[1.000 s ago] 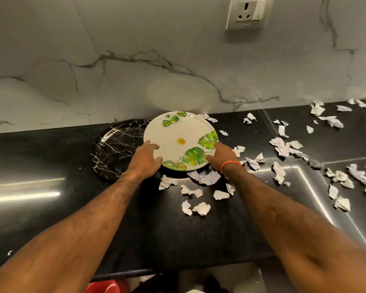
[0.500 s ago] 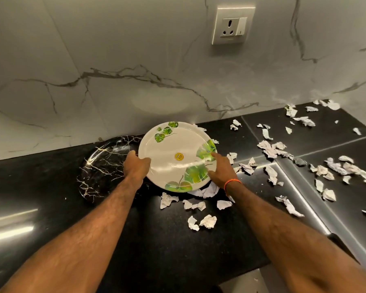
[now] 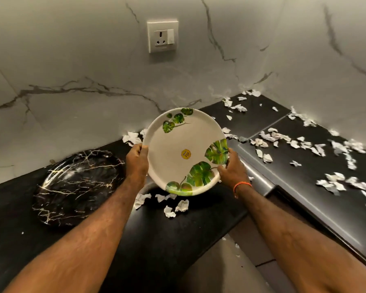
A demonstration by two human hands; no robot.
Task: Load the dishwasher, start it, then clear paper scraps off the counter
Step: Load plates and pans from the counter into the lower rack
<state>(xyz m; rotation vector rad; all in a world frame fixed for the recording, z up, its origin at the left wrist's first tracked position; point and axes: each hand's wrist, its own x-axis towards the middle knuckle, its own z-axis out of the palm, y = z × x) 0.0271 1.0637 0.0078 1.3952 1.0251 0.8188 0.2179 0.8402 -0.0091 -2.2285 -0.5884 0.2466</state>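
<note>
A white plate (image 3: 173, 144) with green leaf prints and a yellow sticker is lifted off the black counter (image 3: 178, 240) and tilted toward me. My left hand (image 3: 136, 160) grips its left rim and my right hand (image 3: 232, 166), with an orange band at the wrist, grips its lower right rim. A black plate with gold veins (image 3: 76, 187) lies flat on the counter to the left. Crumpled paper scraps (image 3: 173, 208) lie under the raised plate, and many more paper scraps (image 3: 300, 142) are scattered over the counter's right wing.
A marble wall with a socket (image 3: 162, 37) rises behind the counter. The counter turns a corner at the right. Floor shows below the counter's front edge, with a few small scraps on it.
Both hands have lifted the white plate off the counter and tilted it up toward me. The view has swung left, so the scraps now sit further right.
</note>
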